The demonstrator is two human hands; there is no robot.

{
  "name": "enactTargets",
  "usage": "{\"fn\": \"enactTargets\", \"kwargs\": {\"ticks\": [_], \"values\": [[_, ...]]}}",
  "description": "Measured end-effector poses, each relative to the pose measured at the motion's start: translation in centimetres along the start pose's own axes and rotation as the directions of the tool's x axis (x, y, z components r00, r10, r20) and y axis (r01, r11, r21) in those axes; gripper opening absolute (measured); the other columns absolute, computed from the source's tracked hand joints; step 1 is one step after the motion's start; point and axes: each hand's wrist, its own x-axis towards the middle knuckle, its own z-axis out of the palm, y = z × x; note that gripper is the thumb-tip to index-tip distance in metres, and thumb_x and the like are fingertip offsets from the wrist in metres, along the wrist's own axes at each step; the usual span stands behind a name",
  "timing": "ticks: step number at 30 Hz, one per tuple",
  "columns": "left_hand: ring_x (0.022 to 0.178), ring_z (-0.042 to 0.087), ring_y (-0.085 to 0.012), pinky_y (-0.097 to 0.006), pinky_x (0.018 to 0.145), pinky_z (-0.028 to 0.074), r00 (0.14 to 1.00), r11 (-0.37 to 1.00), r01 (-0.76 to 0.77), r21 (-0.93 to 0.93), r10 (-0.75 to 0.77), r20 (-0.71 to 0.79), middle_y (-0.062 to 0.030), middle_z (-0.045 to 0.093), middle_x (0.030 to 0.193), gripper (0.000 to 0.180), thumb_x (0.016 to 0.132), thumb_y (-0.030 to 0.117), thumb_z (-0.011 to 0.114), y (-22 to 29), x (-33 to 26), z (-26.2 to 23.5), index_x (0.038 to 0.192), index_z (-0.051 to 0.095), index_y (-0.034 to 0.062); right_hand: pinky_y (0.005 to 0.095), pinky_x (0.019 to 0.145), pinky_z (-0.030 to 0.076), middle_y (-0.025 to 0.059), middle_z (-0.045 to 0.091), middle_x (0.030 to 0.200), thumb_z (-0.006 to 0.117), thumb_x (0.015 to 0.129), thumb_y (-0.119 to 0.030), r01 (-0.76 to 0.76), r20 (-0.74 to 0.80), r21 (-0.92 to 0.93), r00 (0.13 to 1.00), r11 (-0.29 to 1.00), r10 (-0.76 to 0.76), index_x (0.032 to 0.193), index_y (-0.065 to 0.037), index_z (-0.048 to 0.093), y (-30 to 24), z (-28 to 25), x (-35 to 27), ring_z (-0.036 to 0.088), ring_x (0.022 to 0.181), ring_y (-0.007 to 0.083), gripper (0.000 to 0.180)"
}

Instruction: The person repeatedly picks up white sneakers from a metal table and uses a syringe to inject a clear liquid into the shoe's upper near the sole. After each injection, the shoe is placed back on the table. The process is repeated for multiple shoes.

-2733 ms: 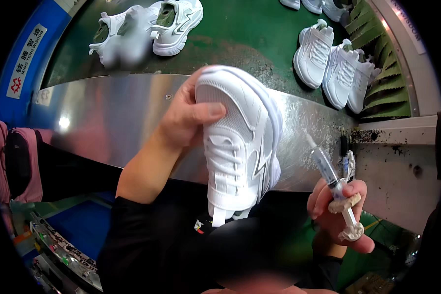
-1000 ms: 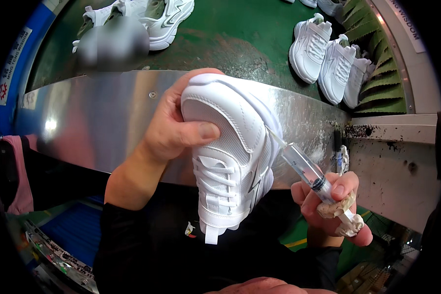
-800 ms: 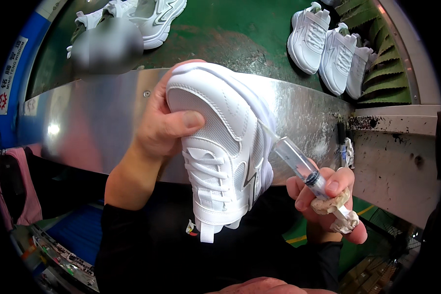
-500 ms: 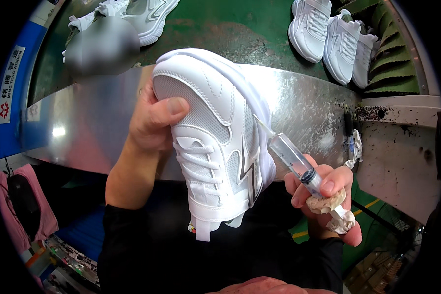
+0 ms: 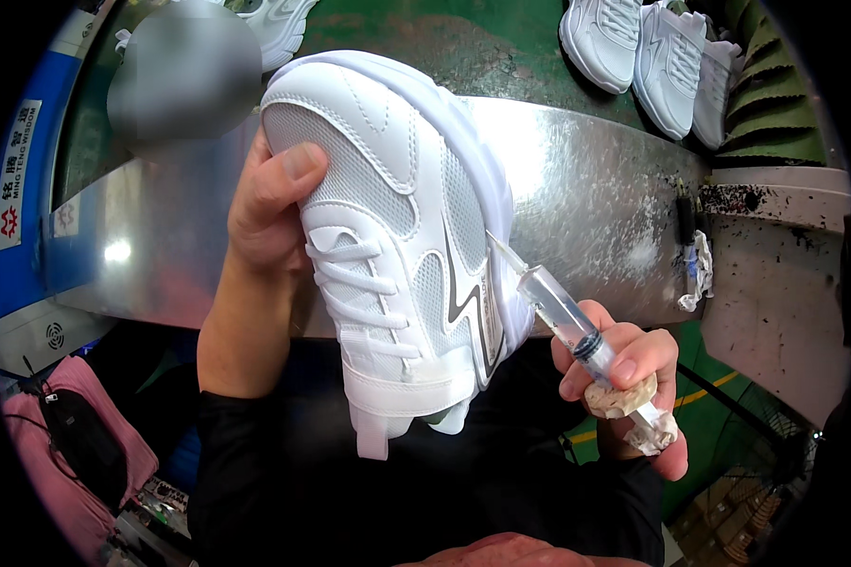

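Observation:
A white sneaker (image 5: 369,217) with mesh panels, laces and a dark-edged side mark is held toe up and tilted in front of me. My left hand (image 5: 269,203) grips it by the toe end, thumb on the mesh and the other fingers hidden behind. In my right hand (image 5: 624,369) is a clear syringe (image 5: 558,307) with a dark plunger seal and whitish wrapping at its flange and plunger end. Its thin tip points up and left, at the line between the shoe's upper and its thick sole; whether it touches cannot be made out.
A shiny metal ledge (image 5: 596,208) lies behind the shoe, with a green belt (image 5: 463,38) beyond. Several white sneakers (image 5: 669,66) stand at the far right beside green flaps (image 5: 775,104). Another wrapped syringe (image 5: 695,269) rests at the ledge's right end. A pink cloth (image 5: 76,425) hangs at lower left.
The sneaker and my left hand have shifted up and left in the picture. The syringe tip has come to lie lower along the sole line, nearer the heel.

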Motion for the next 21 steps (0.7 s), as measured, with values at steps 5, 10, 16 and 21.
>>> {"fn": "enactTargets", "kwargs": {"ticks": [5,10,16,21], "values": [[0.090,0.065,-0.0244,-0.035,0.081,0.054,1.000,0.999,0.007,-0.053,-0.007,-0.003,-0.0168,0.063,0.105,0.041,0.080,0.012,0.056,-0.1,0.0,-0.2,0.117,0.051,-0.0049,0.0305,0.063,0.033,0.0134,0.063,0.086,0.066,0.068,-0.068,0.013,0.021,-0.030,1.000,0.999,-0.012,0.111,-0.012,0.050,0.4,-0.4,-0.4,0.045,0.081,0.0228,0.072],[0.091,0.065,-0.0250,-0.035,0.082,0.054,1.000,0.998,0.015,-0.067,-0.016,-0.013,-0.0165,0.063,0.105,0.040,0.081,0.011,0.054,-0.1,0.0,-0.4,0.117,0.050,-0.0049,0.0309,0.063,0.033,0.0134,0.063,0.086,0.067,0.068,-0.067,0.022,0.034,-0.005,0.999,1.000,-0.022,0.112,-0.010,0.049,0.7,-0.6,-0.5,0.046,0.084,0.0236,0.074],[0.093,0.064,-0.0254,-0.036,0.083,0.053,1.000,0.997,0.011,-0.080,-0.013,-0.020,-0.0172,0.062,0.106,0.040,0.083,0.013,0.053,-0.4,0.2,-0.8,0.119,0.049,-0.0054,0.0309,0.064,0.032,0.0132,0.063,0.086,0.067,0.068,-0.067,0.022,0.025,0.023,0.999,0.999,-0.023,0.113,-0.010,0.049,1.1,-0.4,-0.8,0.045,0.082,0.0223,0.075],[0.097,0.064,-0.0264,-0.038,0.085,0.053,0.991,0.980,0.055,-0.190,-0.031,0.130,-0.0189,0.061,0.108,0.041,0.086,0.016,0.052,-0.6,0.8,-1.4,0.119,0.048,-0.0071,0.0252,0.066,0.036,0.0140,0.064,0.083,0.071,0.061,-0.069,0.096,-0.067,0.069,0.994,0.993,-0.092,0.109,0.004,0.057,1.8,0.1,-1.9,0.047,0.076,0.0173,0.089]]}}
